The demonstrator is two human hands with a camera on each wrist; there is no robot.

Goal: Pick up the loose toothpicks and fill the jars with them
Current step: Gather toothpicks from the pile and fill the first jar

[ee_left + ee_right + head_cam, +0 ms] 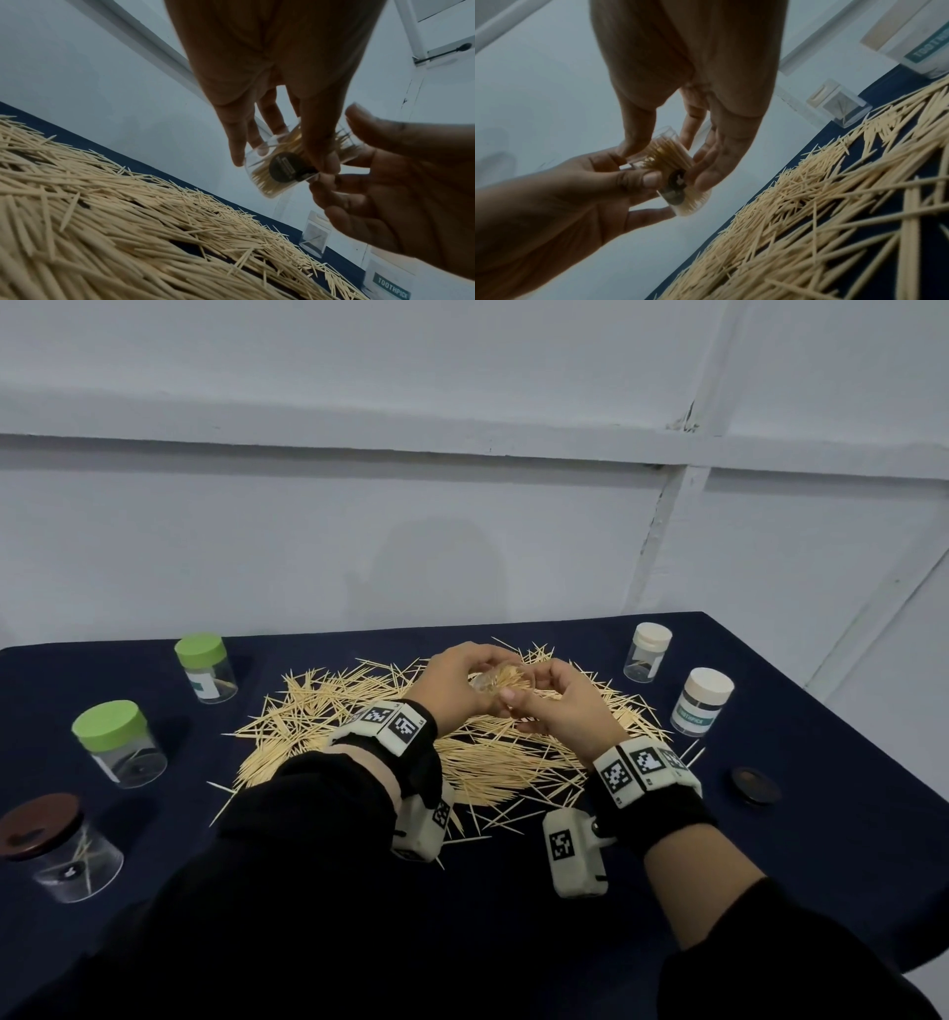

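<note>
- Head view: left hand and right hand both grip one open clear jar, packed with toothpicks, above the worktop.
- Loose toothpicks remain heaped mid-worktop; five capped jars at left and right look nearly empty, so most filling seems left.

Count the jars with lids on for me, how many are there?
5. On the left: two green-lidded jars and a brown-lidded jar. On the right: two cream-lidded jars. The clear jar held in both hands has no lid.

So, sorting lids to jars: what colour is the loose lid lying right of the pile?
Dark brown lid, clearest in the head view.
</note>
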